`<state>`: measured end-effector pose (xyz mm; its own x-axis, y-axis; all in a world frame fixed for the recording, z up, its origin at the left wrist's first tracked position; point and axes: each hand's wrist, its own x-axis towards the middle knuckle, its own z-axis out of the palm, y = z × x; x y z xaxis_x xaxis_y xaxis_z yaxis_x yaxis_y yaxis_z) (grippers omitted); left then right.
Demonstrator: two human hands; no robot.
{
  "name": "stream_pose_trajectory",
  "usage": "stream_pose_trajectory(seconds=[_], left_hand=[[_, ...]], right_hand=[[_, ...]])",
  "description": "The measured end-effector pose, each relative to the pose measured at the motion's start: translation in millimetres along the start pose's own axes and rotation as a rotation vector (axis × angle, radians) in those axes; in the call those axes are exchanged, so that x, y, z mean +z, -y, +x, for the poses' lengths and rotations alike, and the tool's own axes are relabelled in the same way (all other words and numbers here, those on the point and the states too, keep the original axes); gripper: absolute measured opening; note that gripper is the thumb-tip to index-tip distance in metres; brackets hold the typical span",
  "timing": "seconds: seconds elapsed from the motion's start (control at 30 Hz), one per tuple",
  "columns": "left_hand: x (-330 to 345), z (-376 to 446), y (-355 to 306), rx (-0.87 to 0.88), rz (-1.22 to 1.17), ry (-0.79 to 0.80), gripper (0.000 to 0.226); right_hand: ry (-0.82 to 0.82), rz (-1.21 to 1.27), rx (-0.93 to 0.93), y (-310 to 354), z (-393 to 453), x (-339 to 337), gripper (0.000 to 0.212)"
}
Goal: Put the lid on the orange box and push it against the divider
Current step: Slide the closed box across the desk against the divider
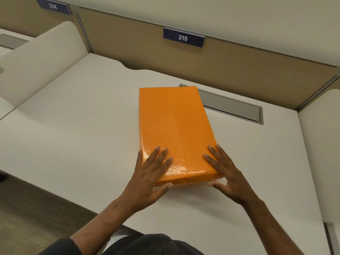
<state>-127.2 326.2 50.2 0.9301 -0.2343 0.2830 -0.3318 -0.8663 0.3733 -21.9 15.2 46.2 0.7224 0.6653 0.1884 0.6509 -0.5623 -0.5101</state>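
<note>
The orange box (174,126) lies lengthwise on the white desk (82,126) with its glossy orange lid on top. Its far end overlaps the near corner of a grey cable slot, short of the tan divider (239,67). My left hand (152,173) rests flat on the near left corner of the lid, fingers spread, thumb against the front edge. On the near right corner lies my right hand (224,172), fingers on top and thumb under the front edge.
A grey cable slot (235,107) is set into the desk behind the box. The divider carries a blue plate marked 215 (183,37). Cream side screens stand at the left (36,61) and the right (322,135).
</note>
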Motion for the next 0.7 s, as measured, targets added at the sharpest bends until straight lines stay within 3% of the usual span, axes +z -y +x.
stream_pose_trajectory(seconds=[0.07,0.17,0.23,0.3,0.37,0.5,0.7], left_hand=[[-1,1,4,-0.120,-0.185,-0.115,0.070],[-7,7,14,-0.473,-0.542,-0.264,0.076],[-9,13,21,-0.700,-0.712,-0.242,0.097],[-7,17,28,-0.797,-0.800,-0.197,0.116],[-6,19,31,-0.803,-0.882,-0.184,0.116],[-6,23,30,-0.714,-0.970,-0.169,0.096],[-18,27,41,-0.661,-0.993,-0.119,0.111]], right_hand=[[-0.083,0.227,0.145,5,4,-4,0.081],[-0.246,0.515,0.390,14,26,-13,0.081],[-0.238,0.580,0.507,13,43,-18,0.091],[-0.183,0.616,0.564,9,55,-20,0.097],[-0.140,0.658,0.594,5,63,-21,0.091],[-0.098,0.743,0.618,0,75,-23,0.085],[-0.189,0.786,0.647,14,91,-24,0.079]])
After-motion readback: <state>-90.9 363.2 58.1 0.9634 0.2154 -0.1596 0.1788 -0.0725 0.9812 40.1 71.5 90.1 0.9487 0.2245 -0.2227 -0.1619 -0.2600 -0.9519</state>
